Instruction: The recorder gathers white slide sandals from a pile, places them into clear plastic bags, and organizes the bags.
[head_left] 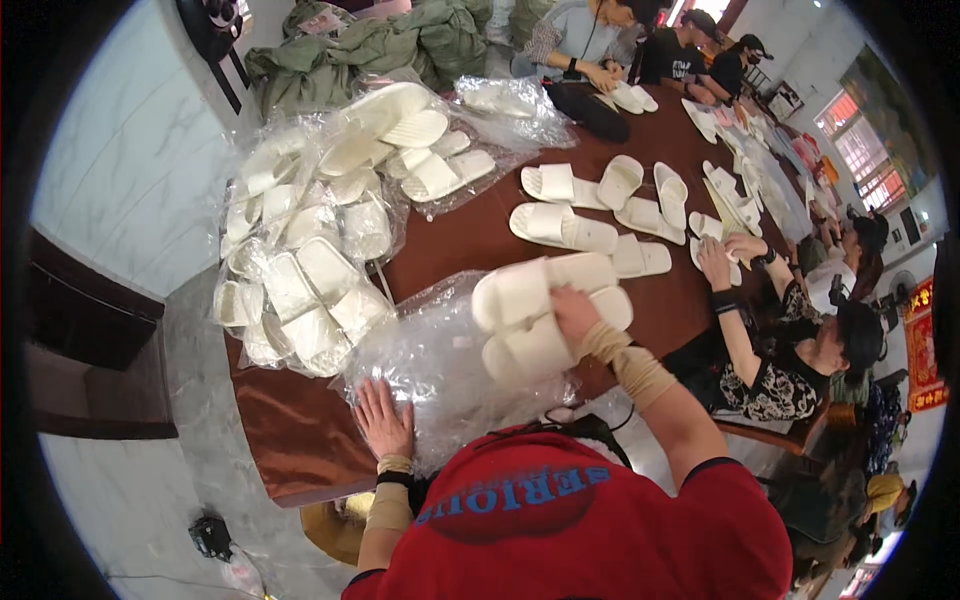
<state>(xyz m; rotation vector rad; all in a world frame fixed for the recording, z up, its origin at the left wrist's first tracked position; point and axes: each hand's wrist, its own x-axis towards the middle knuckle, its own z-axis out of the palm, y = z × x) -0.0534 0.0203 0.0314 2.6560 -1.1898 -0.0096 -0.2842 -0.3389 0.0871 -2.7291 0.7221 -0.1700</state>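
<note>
"Brown, shiny cloth-covered table was pretty crowded, right? Where were the chunky off-white slippers held?"

"Gripped in the right hand, fingertips hard to see, over the right part of a crumpled clear plastic bag. Long axis was angled roughly left-to-right, mostly stretched leftward from the grip. The bag's left edge was touched by the left hand, fingers spread flat."

Bright indoor light; window glowing; glare on clear plastic; fisheye bending, black corners.
</note>
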